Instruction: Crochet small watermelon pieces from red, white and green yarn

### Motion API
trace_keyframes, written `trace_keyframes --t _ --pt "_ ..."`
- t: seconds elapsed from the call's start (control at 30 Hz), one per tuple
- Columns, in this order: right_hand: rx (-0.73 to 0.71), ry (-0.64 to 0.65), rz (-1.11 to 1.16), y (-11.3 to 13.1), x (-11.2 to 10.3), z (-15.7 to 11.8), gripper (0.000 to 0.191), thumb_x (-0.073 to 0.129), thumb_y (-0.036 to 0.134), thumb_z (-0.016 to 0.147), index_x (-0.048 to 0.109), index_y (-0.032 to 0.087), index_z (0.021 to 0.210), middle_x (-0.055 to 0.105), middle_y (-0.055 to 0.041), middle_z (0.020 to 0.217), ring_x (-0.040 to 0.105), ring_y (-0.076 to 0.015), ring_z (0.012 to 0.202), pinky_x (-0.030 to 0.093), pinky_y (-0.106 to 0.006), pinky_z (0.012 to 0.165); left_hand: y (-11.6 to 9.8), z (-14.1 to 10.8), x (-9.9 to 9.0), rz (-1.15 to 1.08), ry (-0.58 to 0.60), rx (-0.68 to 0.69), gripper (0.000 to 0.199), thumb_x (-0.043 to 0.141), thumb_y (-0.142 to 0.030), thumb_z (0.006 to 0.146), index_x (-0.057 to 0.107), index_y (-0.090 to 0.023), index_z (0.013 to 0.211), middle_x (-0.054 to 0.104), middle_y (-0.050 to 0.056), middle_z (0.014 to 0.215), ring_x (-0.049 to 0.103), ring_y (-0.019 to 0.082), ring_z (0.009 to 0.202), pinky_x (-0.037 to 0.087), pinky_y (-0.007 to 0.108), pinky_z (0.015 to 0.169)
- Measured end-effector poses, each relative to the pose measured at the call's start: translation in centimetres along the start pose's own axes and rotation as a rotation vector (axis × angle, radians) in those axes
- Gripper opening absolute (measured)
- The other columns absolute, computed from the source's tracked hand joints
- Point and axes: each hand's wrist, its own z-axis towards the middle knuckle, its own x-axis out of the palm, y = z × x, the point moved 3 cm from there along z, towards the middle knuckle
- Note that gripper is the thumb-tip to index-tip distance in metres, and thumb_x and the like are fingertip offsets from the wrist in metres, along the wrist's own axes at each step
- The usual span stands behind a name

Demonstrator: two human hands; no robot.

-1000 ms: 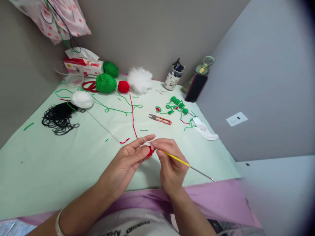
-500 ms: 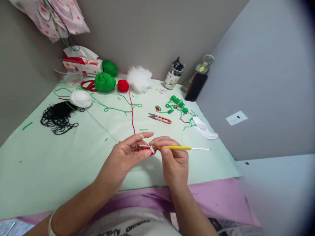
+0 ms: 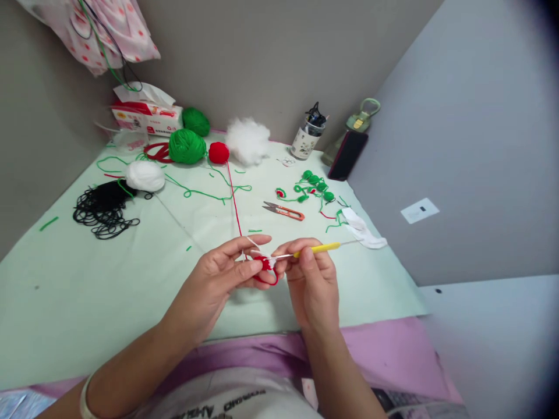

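My left hand (image 3: 227, 270) pinches a small red and white crochet piece (image 3: 267, 264) between thumb and fingers, its index finger stretched out with white yarn over it. A loop of red yarn hangs under the piece. In my right hand (image 3: 312, 273) is a crochet hook with a yellow handle (image 3: 325, 248); its metal tip meets the piece. Red yarn runs from my left hand to a red yarn ball (image 3: 219, 153) at the back. A thin white strand leads toward a white yarn ball (image 3: 145, 176) on the left.
Orange thread snips (image 3: 283, 210) lie beyond my hands, near small green crocheted pieces (image 3: 322, 186). Green yarn balls (image 3: 187, 146), white stuffing (image 3: 248, 141), a tissue pack (image 3: 148, 116), a pen jar (image 3: 307, 139) and a phone (image 3: 348, 155) stand at the back. Black yarn (image 3: 105, 209) lies left.
My right hand has turned the hook, its handle end now tilting upward and its tip drawn slightly right. The crochet piece has turned, showing more red and a hanging red loop.
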Motion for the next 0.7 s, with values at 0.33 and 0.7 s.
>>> trace_keyframes --t 0.33,0.7 --pt "-0.333 0.059 -0.359 1.8 0.0 -1.2 0.022 0.052 0.02 0.105 0.073 0.025 0.105 0.077 -0.005 0.097 0.071 -0.017 0.076 0.06 -0.034 0.069 -0.4 -0.3 -0.9 0.328 -0.148 0.16 0.028 0.084 -0.033 0.083 0.084 -0.033 0.111 0.076 0.002 0.099 0.064 0.021 0.098 0.049 0.031 0.089" --pt "-0.698 0.168 -0.875 1.9 0.7 -2.8 0.042 0.06 0.007 0.097 0.066 0.03 0.132 0.078 -0.0098 0.112 0.075 -0.021 0.094 0.064 -0.035 0.075 -0.4 0.1 -0.2 0.191 -0.067 0.112 0.04 0.083 -0.027 0.084 0.076 -0.028 0.124 0.068 -0.001 0.09 0.064 0.012 0.07 0.054 0.026 0.071"
